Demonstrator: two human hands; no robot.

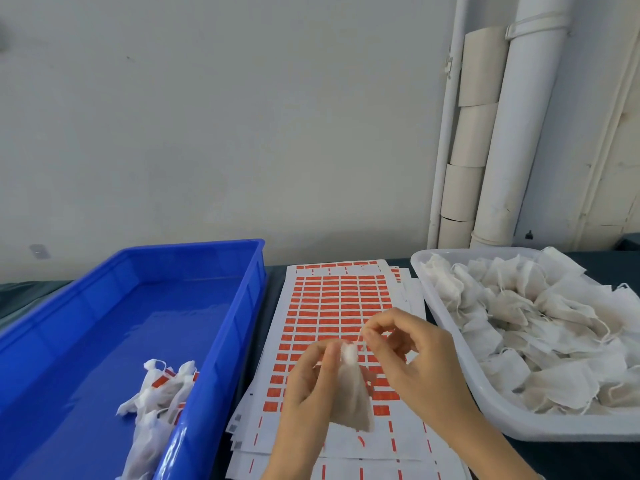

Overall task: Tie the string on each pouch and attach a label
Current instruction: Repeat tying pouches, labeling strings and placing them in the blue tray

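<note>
Closest to the camera, the left hand [304, 382] and the right hand [412, 355] were held up together, with a small cloth pouch [351, 396] between them.

Far to the left, a big blue plastic crate [104, 306] was set on the dark table [273, 282]. At the near end of the crate, a little heap of tied pouches [156, 396] was piled, and orange labels were seen on some of them.

Just to the right of the crate, a stack of white label sheets [339, 299] was laid flat. Rows of small orange labels were printed on the top sheet.

Over these sheets the left hand was raised. Its thumb and fingers were curled and squeezed round the bunched neck of the pouch. The pouch was hung down from that hand, above the sheets. Whether its bottom touched the paper could not be told.

The right hand was held just beside the left one and a bit higher. A short end of white string [362, 331] was pinched between its thumb and first finger, right by the pouch's neck. Its other fingers were bent loosely.

Further right, a white plastic tub [420, 271] was placed on the table. It was filled with many loose pouches [536, 323], and thin strings were seen among them.

Behind the tub, a stack of cardboard rolls [474, 133] and some white pipes [519, 133] were stood against the pale wall [242, 116].
</note>
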